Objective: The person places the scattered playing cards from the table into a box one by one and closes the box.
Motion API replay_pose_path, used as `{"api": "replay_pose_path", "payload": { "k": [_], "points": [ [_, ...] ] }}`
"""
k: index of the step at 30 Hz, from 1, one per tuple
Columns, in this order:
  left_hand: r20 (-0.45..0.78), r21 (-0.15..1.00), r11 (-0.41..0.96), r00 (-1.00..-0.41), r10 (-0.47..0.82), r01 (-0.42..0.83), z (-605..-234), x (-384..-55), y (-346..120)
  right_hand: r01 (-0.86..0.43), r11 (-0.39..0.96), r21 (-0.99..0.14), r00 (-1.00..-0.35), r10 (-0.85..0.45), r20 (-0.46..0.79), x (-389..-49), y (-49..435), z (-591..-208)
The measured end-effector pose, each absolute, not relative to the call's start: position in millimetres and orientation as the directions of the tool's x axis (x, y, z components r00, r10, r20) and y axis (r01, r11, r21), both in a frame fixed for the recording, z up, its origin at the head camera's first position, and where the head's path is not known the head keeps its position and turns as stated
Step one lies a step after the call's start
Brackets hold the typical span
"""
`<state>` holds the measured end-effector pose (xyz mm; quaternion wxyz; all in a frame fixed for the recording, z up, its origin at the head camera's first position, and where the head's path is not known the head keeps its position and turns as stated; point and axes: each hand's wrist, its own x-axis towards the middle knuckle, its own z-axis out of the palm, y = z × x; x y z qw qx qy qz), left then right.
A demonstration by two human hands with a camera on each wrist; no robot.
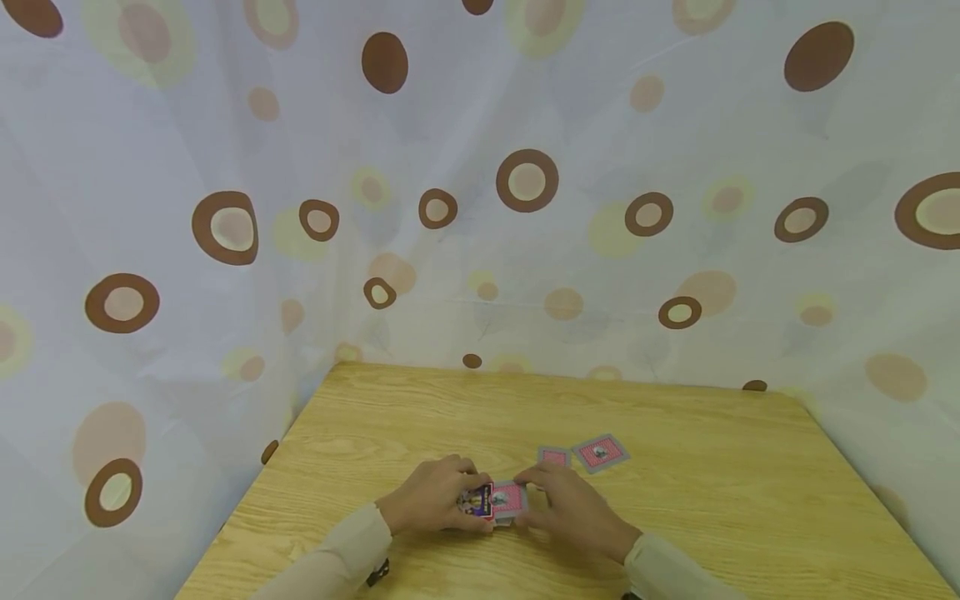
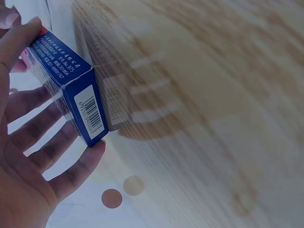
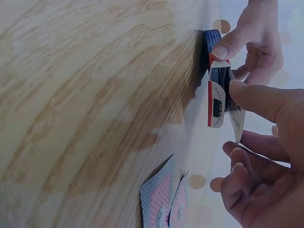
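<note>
My left hand grips a small blue and red playing-card box, thumb on one narrow side and fingers along the other. Its barcode end faces the left wrist camera. Out of the box's opposite end sticks a deck of playing cards with pink-patterned backs and grey borders. At that end, my right hand pinches the protruding cards between thumb and fingers. The right wrist view shows an opened white and red box flap beside the cards. How deep the deck sits inside is hidden.
Two loose playing cards lie face down beyond my right hand: one card at the right, another card partly behind the fingers. The wooden table meets a dotted curtain at the back and sides.
</note>
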<state>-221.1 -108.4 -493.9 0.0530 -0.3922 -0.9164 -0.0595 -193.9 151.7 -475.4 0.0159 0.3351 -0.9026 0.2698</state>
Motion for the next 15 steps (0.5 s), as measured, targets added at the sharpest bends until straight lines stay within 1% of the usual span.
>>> {"api": "replay_pose_path", "payload": {
  "k": [9,15],
  "points": [
    [0.144,0.053,0.689,-0.689,0.711,0.722,-489.9,-218.4,-108.0,-0.614,0.579,-0.536,-0.758,-0.621,0.199,-196.4,147.0,-475.3],
    [0.143,0.061,0.688,-0.689,0.711,0.723,-491.5,-219.8,-107.7,-0.601,0.573,-0.557,-0.770,-0.603,0.211,-195.1,144.3,-477.7]
  ]
}}
